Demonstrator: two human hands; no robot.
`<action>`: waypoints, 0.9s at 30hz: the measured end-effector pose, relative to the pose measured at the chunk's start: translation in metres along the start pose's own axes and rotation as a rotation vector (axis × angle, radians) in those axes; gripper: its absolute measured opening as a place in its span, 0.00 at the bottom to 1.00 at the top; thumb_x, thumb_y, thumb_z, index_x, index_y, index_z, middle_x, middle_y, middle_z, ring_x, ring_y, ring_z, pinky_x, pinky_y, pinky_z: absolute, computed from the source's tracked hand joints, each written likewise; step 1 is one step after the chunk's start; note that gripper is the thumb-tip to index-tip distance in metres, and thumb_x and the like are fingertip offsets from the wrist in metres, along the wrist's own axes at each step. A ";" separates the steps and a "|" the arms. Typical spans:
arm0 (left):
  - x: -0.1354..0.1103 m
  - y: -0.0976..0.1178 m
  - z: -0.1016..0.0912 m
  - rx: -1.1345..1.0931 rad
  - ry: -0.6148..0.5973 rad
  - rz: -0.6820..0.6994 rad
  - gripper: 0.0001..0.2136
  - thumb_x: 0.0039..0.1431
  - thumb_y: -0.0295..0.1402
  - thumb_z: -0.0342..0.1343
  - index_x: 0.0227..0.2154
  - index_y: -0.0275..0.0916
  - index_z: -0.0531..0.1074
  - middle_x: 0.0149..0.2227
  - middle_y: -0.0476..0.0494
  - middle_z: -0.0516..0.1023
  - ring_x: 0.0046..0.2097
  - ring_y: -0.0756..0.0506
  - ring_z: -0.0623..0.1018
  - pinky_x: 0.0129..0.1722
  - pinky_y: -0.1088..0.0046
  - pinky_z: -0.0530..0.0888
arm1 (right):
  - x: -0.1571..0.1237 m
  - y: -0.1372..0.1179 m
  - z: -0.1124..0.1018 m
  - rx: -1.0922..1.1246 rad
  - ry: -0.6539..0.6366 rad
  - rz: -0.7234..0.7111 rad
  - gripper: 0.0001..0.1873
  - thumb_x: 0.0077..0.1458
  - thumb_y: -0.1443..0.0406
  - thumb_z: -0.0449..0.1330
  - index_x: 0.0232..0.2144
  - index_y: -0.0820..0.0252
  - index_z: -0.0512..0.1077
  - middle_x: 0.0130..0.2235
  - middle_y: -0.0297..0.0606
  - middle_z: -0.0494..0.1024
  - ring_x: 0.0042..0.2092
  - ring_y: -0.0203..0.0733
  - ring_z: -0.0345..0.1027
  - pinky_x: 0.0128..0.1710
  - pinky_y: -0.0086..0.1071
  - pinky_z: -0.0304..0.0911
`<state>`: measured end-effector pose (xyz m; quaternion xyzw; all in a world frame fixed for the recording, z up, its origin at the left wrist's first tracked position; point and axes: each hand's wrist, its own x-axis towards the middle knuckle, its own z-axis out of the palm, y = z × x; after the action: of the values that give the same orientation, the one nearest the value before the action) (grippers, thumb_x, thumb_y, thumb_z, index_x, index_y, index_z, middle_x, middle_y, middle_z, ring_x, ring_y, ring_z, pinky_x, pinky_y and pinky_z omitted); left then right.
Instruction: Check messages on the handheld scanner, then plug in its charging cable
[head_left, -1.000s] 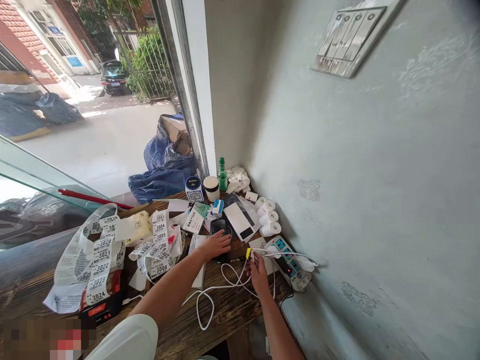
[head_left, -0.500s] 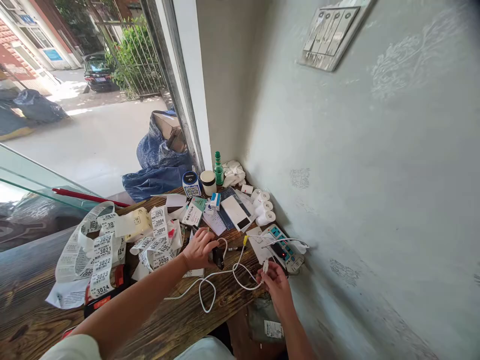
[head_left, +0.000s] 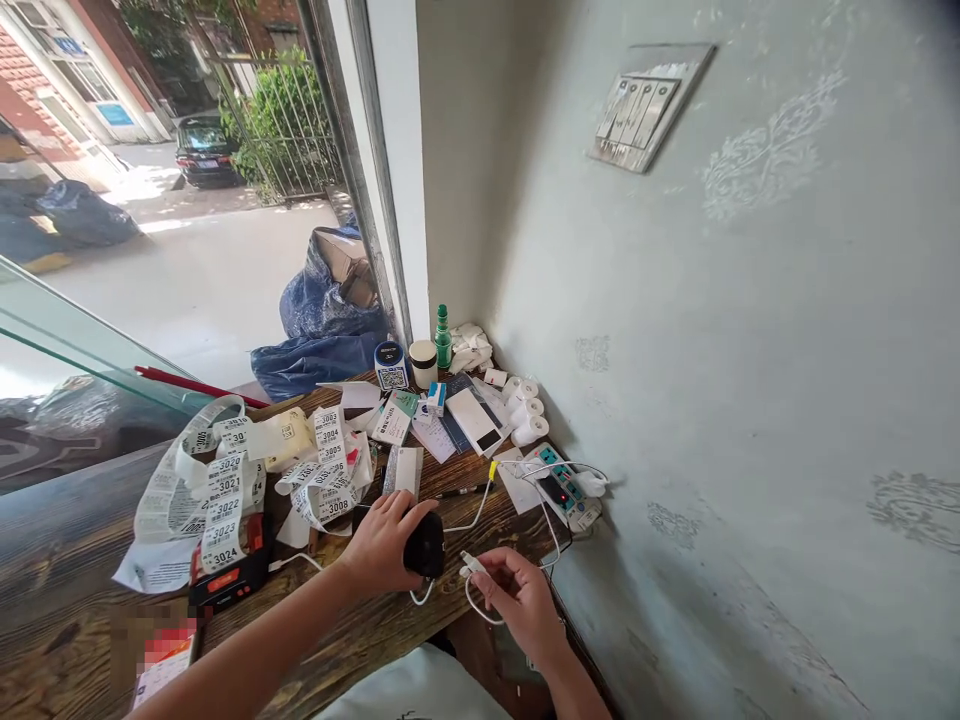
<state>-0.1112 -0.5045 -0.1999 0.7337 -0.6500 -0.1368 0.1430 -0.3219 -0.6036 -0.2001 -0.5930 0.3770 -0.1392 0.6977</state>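
Observation:
My left hand [head_left: 386, 545] is wrapped over a dark black device [head_left: 424, 545] just above the table edge; its kind is unclear, as the fingers cover much of it. My right hand [head_left: 517, 600] pinches a white cable plug [head_left: 471, 566] between thumb and fingers, the tip pointing left toward the device, a short gap apart. From the plug a white cable [head_left: 480, 612] loops below the right hand. Another stretch of white cable, with a yellow tag [head_left: 493, 470], runs down to the device side.
Label strips [head_left: 225, 500] lie over a black and red device [head_left: 232, 575] on the wooden table [head_left: 67, 540]. Paper rolls [head_left: 530, 430], a power strip [head_left: 566, 490], a green bottle [head_left: 442, 340], a white-lidded jar [head_left: 424, 365] and papers crowd the corner by the wall.
My left hand has drawn the black device nearer to me. My right hand has moved left and down with the plug, closer to the device. The loose cable loops have left the table's middle.

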 end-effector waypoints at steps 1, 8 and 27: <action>-0.001 0.002 -0.001 -0.009 -0.017 -0.015 0.40 0.31 0.35 0.64 0.54 0.41 0.59 0.42 0.39 0.67 0.44 0.36 0.69 0.45 0.56 0.68 | 0.000 -0.005 0.005 -0.030 0.005 -0.019 0.17 0.48 0.51 0.63 0.29 0.60 0.74 0.25 0.36 0.76 0.24 0.35 0.64 0.25 0.28 0.62; -0.004 0.007 -0.009 -0.028 -0.063 -0.063 0.41 0.32 0.35 0.65 0.55 0.42 0.58 0.44 0.39 0.66 0.47 0.36 0.69 0.50 0.56 0.66 | 0.003 -0.017 0.018 -0.189 0.050 -0.124 0.18 0.51 0.50 0.59 0.30 0.60 0.76 0.27 0.41 0.78 0.28 0.42 0.69 0.28 0.31 0.65; -0.002 0.023 -0.027 0.032 -0.184 0.010 0.41 0.32 0.40 0.66 0.55 0.44 0.60 0.44 0.39 0.68 0.45 0.35 0.69 0.46 0.55 0.66 | 0.006 -0.039 0.004 -0.348 -0.117 -0.126 0.07 0.50 0.63 0.60 0.26 0.59 0.77 0.27 0.38 0.79 0.30 0.43 0.72 0.29 0.29 0.64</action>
<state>-0.1224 -0.5047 -0.1663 0.7168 -0.6663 -0.1925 0.0719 -0.3056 -0.6147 -0.1660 -0.7344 0.3162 -0.0805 0.5951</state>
